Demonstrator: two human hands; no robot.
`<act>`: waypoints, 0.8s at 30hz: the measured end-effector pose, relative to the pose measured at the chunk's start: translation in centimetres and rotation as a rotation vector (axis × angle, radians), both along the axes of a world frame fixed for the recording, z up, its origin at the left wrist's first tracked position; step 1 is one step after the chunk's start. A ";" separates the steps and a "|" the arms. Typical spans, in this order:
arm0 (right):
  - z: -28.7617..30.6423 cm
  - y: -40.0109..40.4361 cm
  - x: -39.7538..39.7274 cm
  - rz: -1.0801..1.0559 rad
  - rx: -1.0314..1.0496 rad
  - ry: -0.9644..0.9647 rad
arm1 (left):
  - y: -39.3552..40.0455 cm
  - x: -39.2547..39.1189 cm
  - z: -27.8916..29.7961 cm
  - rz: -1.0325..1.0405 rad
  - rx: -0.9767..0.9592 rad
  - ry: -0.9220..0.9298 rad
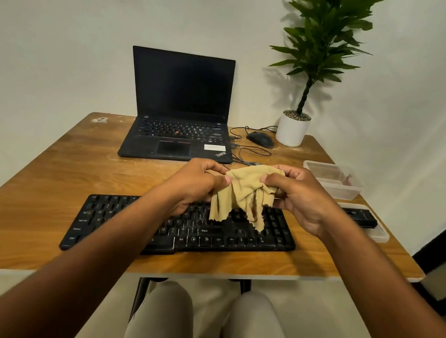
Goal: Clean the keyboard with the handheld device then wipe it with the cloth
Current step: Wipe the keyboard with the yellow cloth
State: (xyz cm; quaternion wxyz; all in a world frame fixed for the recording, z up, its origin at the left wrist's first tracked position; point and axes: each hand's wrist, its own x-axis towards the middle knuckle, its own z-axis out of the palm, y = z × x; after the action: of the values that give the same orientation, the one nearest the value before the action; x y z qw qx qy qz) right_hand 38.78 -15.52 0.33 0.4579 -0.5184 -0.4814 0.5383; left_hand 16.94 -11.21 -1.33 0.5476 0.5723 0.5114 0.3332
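both hands, left hand and right hand, pinch the tan cloth above the keyboard near the table's front edge.

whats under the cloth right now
The black keyboard lies under the hanging cloth, held by the left hand and right hand. Covered keys can't be seen.

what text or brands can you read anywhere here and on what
"ThinkPad": laptop palm rest, lower right corner.
"Ctrl", "Alt", "Shift": keys on the black keyboard; other key legends are too blurred.
White sticker on the laptop: too small to read.
Black device at right: markings unreadable.
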 end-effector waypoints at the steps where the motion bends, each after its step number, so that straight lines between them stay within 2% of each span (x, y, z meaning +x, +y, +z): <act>1: 0.1 0.0 0.1 0.001 0.005 0.001 | 0.2 0.0 -0.2 0.006 -0.005 0.013; 4: 0.1 0.1 0.3 -0.006 -0.001 0.010 | 0.3 0.1 -0.4 0.035 0.046 0.089; 6: 0.1 0.2 0.1 -0.009 -0.017 0.039 | 0.1 0.5 -0.2 0.033 0.036 0.073; 10: 0.2 0.3 -0.4 0.044 -0.040 0.212 | -0.1 1.3 0.6 0.012 -0.236 -0.195; 13: -0.1 0.4 -0.8 0.042 -0.027 0.195 | -0.3 1.6 1.0 0.021 -0.367 -0.427; 17: -1.1 0.5 -1.3 -0.060 -0.062 0.075 | -0.1 1.6 0.5 0.133 -0.406 -0.595; 20: -1.7 0.7 -1.3 -0.078 -0.212 0.117 | -0.2 2.2 0.0 0.195 -0.403 -0.660; 24: -1.4 1.1 -0.6 -0.092 -0.301 0.137 | 0.1 3.2 -0.6 0.269 -0.336 -0.676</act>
State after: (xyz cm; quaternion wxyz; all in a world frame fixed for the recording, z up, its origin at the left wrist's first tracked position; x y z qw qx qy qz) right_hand 38.17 -14.47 -1.12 0.4311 -0.5647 -0.3386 0.6169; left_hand 20.12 -11.09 -1.90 0.7225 0.2610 0.4200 0.4832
